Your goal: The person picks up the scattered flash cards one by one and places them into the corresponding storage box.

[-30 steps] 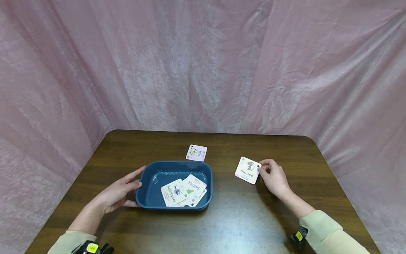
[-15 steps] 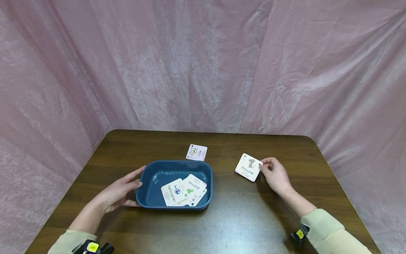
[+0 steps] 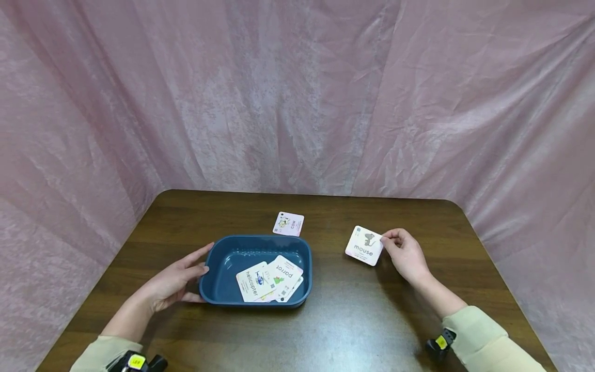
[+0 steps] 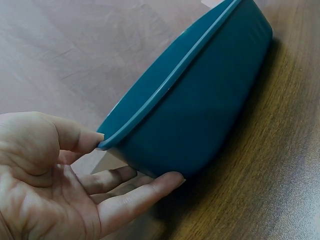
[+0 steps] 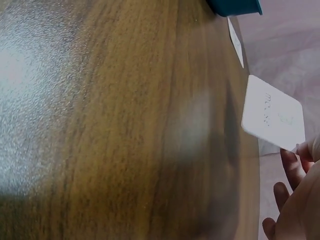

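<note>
In the head view, my right hand (image 3: 406,254) pinches a white flashcard (image 3: 364,246) at its right corner, with "mouse" printed under a grey mouse picture. The right wrist view shows this card (image 5: 274,113) raised above the wood, thumb and a finger at its corner. My left hand (image 3: 173,281) holds the left end of a blue plastic tub (image 3: 218,240). Up close in the left wrist view, the thumb is on the rim and the other fingers spread along the outer wall (image 4: 200,100). Inside the tub lie several overlapping cards, a helicopter card (image 3: 253,281) and a parrot card (image 3: 284,269) on top.
A cow card (image 3: 288,223) lies face up on the brown wooden table (image 3: 325,320), just behind the tub. Pink cloth (image 3: 297,103) hangs behind the table and along both sides. A device is strapped to each wrist.
The mouse card has shifted slightly up and tilted a little in my right hand, which has moved slightly away from me. My left hand, the tub and its cards stay put.
</note>
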`<move>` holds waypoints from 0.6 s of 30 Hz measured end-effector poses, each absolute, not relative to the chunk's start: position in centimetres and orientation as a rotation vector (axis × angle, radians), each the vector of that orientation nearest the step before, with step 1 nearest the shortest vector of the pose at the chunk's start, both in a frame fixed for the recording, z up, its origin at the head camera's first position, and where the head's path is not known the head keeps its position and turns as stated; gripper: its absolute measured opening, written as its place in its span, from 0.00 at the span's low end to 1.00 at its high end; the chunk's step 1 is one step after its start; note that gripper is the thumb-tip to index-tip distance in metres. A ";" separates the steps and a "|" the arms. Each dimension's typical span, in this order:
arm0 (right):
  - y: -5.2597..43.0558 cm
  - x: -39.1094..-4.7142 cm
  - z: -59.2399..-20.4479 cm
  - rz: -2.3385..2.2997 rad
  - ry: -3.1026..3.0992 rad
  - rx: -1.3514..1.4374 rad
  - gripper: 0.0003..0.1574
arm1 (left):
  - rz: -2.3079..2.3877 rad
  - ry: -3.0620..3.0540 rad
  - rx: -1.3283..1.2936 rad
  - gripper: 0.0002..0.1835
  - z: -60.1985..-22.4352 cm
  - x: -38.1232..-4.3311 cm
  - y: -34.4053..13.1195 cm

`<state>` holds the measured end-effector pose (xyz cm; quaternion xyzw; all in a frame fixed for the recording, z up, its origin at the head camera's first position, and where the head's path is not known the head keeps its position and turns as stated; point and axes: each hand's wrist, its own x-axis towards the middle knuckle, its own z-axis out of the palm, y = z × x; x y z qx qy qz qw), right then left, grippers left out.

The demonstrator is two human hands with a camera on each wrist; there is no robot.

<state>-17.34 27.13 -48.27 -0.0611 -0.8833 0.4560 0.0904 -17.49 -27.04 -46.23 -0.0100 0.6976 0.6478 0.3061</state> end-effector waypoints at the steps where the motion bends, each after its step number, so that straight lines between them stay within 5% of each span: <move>1: 27.1 -17.3 -48.2 1.350 -2.625 -0.182 0.12 | 1.714 1.845 -0.025 0.38 -46.2 -17.5 -27.0; 18: 27.2 -17.6 -46.8 1.351 -2.611 -0.179 0.14 | 1.706 1.855 -0.019 0.38 -46.3 -17.6 -27.2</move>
